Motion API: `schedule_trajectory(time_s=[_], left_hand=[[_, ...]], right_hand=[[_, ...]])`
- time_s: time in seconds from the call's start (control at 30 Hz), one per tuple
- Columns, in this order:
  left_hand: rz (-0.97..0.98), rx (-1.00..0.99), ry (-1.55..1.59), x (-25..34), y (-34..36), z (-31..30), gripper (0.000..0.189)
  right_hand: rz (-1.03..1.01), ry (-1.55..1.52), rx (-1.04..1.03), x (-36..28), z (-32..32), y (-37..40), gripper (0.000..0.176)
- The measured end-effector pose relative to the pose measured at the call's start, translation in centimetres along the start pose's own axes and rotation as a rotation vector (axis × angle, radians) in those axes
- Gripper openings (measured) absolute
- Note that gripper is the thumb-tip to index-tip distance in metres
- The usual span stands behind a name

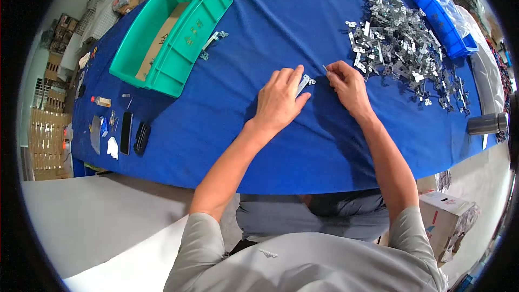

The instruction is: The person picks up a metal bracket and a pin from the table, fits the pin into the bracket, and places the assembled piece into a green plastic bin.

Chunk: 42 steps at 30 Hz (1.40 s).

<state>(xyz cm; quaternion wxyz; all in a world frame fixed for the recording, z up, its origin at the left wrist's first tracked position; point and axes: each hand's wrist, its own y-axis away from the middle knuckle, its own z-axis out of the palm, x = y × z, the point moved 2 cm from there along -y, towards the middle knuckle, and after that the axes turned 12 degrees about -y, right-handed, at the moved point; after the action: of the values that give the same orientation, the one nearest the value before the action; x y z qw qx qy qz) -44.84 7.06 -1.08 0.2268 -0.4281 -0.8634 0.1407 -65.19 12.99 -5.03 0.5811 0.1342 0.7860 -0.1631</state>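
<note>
Beside the thumb and index finger of my left hand (pixel 280 97) lies a small silvery metal part (pixel 304 83), partly hidden by the hand. The fingers of my left hand are extended over the blue cloth (pixel 303 146). To its right, my right hand (pixel 347 84) pinches a small thin piece (pixel 325 68) between thumb and index finger. The two hands are apart. A big pile of metal parts (pixel 397 43) lies on the cloth beyond my right hand.
A green bin (pixel 178 73) with cardboard inside stands at the upper left, a metal part (pixel 212 44) beside it. A blue bin (pixel 443 24) borders the pile. A metal flask (pixel 486 124) is at the right edge; a phone (pixel 126 133) and black case (pixel 142 138) lie left.
</note>
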Motion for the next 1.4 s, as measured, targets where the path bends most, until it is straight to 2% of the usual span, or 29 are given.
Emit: schedule_trajectory(time_s=[0.1, 0.2, 0.3, 0.4, 0.47, 0.5, 0.57, 0.8, 0.93, 0.97, 1.07, 1.27, 1.33, 1.4], left_hand=[[0.054, -0.033, -0.033, -1.2, -0.2, 3.2, 0.041], [-0.079, 0.112, 0.236, -2.3, -1.5, 4.7, 0.033], [-0.525, -0.074, 0.947, -1.8, -1.6, 4.8, 0.032], [-0.532, -0.158, 1.019, -1.6, -1.4, 4.5, 0.033], [-0.545, -0.154, 1.037, -1.6, -1.5, 4.6, 0.029], [-0.551, -0.146, 1.055, -1.6, -1.4, 4.7, 0.027], [-0.579, -0.12, 1.038, -1.5, -1.5, 4.8, 0.019], [-0.541, -0.085, 0.956, -1.3, -1.2, 5.0, 0.019], [-0.525, -0.076, 0.95, -1.1, -1.1, 4.8, 0.024], [-0.518, -0.075, 0.944, -1.0, -1.2, 4.7, 0.026], [-0.486, -0.048, 0.903, -1.2, -1.0, 4.8, 0.03], [-0.456, -0.029, 0.806, -1.3, -1.3, 4.5, 0.029], [-0.27, 0.015, 0.553, -1.8, -1.7, 4.0, 0.027], [-0.26, 0.032, 0.624, -1.6, -1.8, 4.0, 0.026]], right_hand=[[-0.027, -0.017, 0.064, -0.5, 0.6, -0.1, 0.021], [-0.094, -0.1, 0.115, 0.3, 0.9, 0.2, 0.019], [-0.088, -0.136, 0.087, -0.2, 0.5, 0.9, 0.017], [-0.106, -0.146, 0.044, -0.9, 0.5, 1.3, 0.016], [-0.085, -0.163, -0.003, -1.5, 0.6, 1.3, 0.016], [-0.137, -0.193, -0.007, -1.5, 0.6, 1.3, 0.016], [-0.09, -0.224, -0.01, -1.9, 0.2, 1.2, 0.016], [-0.053, -0.249, -0.056, -1.9, 0.5, 1.4, 0.016], [-0.111, -0.187, -0.075, -1.6, 0.7, 1.2, 0.016], [-0.184, -0.155, -0.061, -1.5, 0.7, 1.2, 0.017], [-0.113, -0.168, -0.074, -2.0, 0.4, 1.2, 0.017], [-0.181, -0.185, -0.07, -1.1, 0.4, 1.0, 0.017], [-0.19, -0.105, -0.048, -1.1, 0.5, 1.0, 0.015], [-0.241, -0.07, -0.044, -1.0, 0.6, 1.0, 0.014]])
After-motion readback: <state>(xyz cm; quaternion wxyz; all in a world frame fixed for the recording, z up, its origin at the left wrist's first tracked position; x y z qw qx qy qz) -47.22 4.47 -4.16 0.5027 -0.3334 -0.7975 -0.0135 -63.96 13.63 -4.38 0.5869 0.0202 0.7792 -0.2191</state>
